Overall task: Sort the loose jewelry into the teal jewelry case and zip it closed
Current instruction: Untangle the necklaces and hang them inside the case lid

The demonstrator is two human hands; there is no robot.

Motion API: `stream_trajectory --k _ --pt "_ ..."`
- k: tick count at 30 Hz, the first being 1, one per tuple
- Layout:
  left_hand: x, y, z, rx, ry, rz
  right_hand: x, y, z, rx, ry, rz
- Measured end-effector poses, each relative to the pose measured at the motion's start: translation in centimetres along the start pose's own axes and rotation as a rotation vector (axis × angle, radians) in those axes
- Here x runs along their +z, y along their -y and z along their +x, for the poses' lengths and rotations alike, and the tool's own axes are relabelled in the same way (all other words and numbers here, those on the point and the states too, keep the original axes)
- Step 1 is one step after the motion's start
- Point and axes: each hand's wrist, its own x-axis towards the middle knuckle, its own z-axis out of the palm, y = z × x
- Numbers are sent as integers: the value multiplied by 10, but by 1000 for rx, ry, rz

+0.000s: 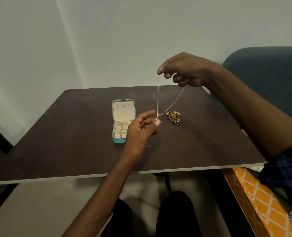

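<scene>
The right hand (184, 71) is raised above the far side of the table (56, 134), thumb and forefinger pinching the top of a thin chain (158, 93); its other fingers are curled, and a second strand of the chain runs down from under them. Both strands meet at the left hand (140, 130), lower and nearer, where thumb and forefinger pinch the chain's low point, the remaining fingers loosely bent. A short tail seems to hang below that hand, though it is too fine to be sure. The case (123, 120) lies open on the table just left of the left hand, its compartments showing. A jewelry pile (173, 117) sits to the right of the case, near the chain's lower end.
</scene>
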Motion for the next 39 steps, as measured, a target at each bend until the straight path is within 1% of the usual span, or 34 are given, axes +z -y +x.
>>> stream_trajectory --k 4,7,10,16,18,21,23,25,27,30,34,36,37,39 --pt "7 -12 16 -40 20 134 13 9 -5 -25 146 -40" --pt "15 -30 27 -54 77 150 19 13 -8 -40 196 -51" --pt "16 -31 26 -76 137 123 13 14 -11 -63 200 -80" --pt "1 -5 16 -242 74 -61 -15 12 -16 -116 152 -147" --pt "0 -2 11 -298 88 -119 -21 11 -17 -149 135 -149" --pt "0 0 2 -321 130 -165 -26 6 -15 -181 123 -117" --pt "-1 2 -2 -326 153 -201 -27 1 -11 -208 94 -134" --pt "-2 4 -5 -326 175 -228 -28 -4 -7 -247 38 -203" --pt "-2 6 -9 -323 186 -235 -30 -10 -3 -289 -30 -337" --pt "-1 10 -12 -304 174 -246 -28 -19 5 -358 -165 -648" --pt "1 14 -14 -231 87 -163 -23 -34 18 -381 -324 -848" --pt "2 13 -15 -201 59 -130 -22 -40 23 -359 -373 -882" --pt "2 13 -15 -189 54 -129 -22 -41 23 -346 -381 -854" --pt "2 12 -17 -173 50 -135 -22 -41 22 -317 -368 -716"
